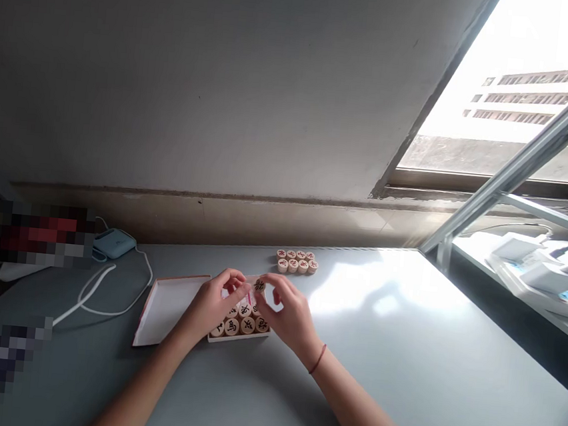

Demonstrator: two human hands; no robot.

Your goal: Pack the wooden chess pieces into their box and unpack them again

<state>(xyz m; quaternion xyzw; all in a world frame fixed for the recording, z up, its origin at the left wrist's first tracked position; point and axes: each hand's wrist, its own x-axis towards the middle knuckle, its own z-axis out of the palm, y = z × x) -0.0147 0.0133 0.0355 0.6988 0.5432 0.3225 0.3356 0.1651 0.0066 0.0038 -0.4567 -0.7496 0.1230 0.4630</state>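
Observation:
My right hand (287,310) pinches a round wooden xiangqi piece (259,286) with a black character between thumb and fingers. It is over the far right part of a shallow white box (239,338). Inside the box lie several xiangqi pieces (247,325) with black characters. My left hand (218,302) hovers at the box's left side, fingers curled but apart, with no piece visible in them. Both hands cover part of the box's far half. Beyond the box, several pieces (293,265) stand in two short rows on the grey table (379,376).
The box's lid (168,312) lies inside-up to the left. Behind it are a light blue device (115,243) and a looping white cable (149,280). Chargers and a power strip (541,278) sit on a shelf at right. A wall runs along the back.

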